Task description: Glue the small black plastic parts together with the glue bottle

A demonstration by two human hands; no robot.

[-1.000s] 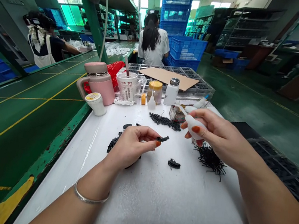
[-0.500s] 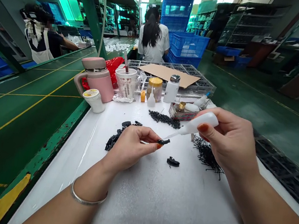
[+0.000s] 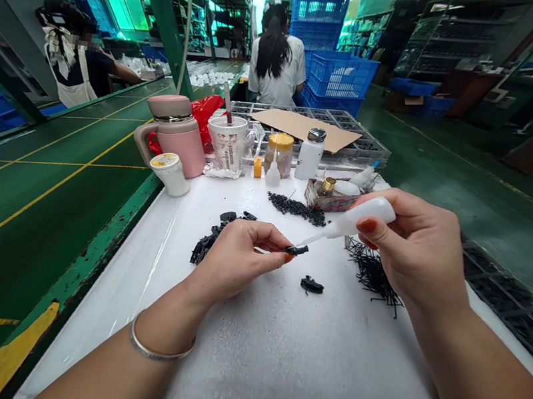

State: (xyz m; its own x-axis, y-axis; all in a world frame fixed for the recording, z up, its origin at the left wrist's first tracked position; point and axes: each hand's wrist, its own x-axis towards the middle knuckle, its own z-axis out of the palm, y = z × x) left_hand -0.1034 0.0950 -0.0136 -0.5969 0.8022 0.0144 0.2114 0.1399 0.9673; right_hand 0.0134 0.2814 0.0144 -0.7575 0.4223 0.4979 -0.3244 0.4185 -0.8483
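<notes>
Between thumb and fingers, my left hand [image 3: 242,253] pinches a small black plastic part [image 3: 297,250] above the white foam-like work surface [image 3: 272,355]. My right hand [image 3: 420,251] is closed around a white squeeze bottle [image 3: 365,216], tilted so its thin nozzle points down and left. The nozzle tip is at the black part; whether it touches cannot be made out. Another black part [image 3: 312,286] lies on the surface just below. A pile of black parts [image 3: 210,238] is partly hidden behind my left hand. Thin black pins [image 3: 373,277] are heaped beside my right hand.
Small black pieces [image 3: 295,209] lie scattered farther back. Behind them stand a pink thermos mug [image 3: 182,142], a plastic cup [image 3: 227,143], a yellow-lidded jar [image 3: 279,151], a white bottle [image 3: 310,156] and a small box [image 3: 330,199]. Two people sit beyond, near blue crates [image 3: 341,80].
The whole view has shifted slightly. Both hands keep their grips, and the nozzle stays at the black part, which appears turned a little.
</notes>
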